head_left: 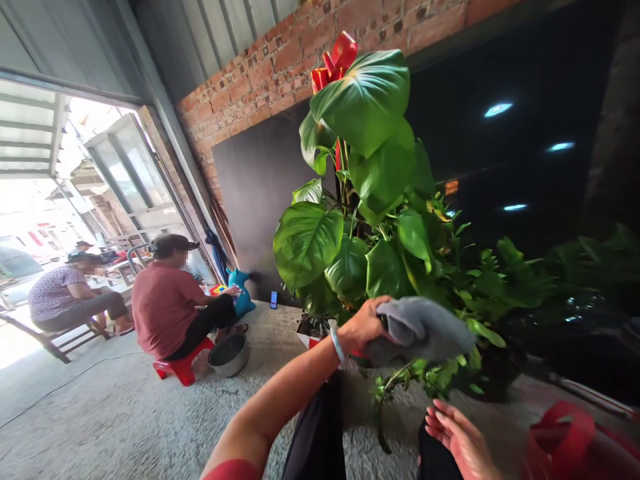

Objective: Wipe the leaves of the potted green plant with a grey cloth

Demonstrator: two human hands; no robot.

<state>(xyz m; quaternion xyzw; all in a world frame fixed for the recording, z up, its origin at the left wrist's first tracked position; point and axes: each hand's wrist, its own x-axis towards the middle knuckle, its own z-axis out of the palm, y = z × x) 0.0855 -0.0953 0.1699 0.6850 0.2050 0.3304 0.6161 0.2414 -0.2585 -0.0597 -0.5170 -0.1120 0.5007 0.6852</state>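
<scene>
Left hand (364,325) clamped on a grey cloth (419,330), fingers curled round one bunched end; the cloth's free end lies out to the right, pressed against the lower leaves of the potted plant (360,200); a pale bangle sits on that wrist. Right hand (460,437) empty, fingers spread apart and relaxed, palm partly up, low in the frame, just under the trailing stems and apart from the cloth.

Plant: large glossy split leaves on an upright stem, a red ribbon bow (334,61) at the top, smaller fern-like foliage spreading right; its pot mostly hidden behind the hand and cloth. Red object (565,433) at lower right, blurred; cannot tell what it is.

Floor is rough speckled concrete (125,420); brick wall (280,67) above a dark panel behind the plant.

To the left, well apart: a person in a red shirt (165,307) seated on a low red stool (183,367), a metal bowl (229,355) just beside it; another seated person (65,297) further out by the open doorway.
</scene>
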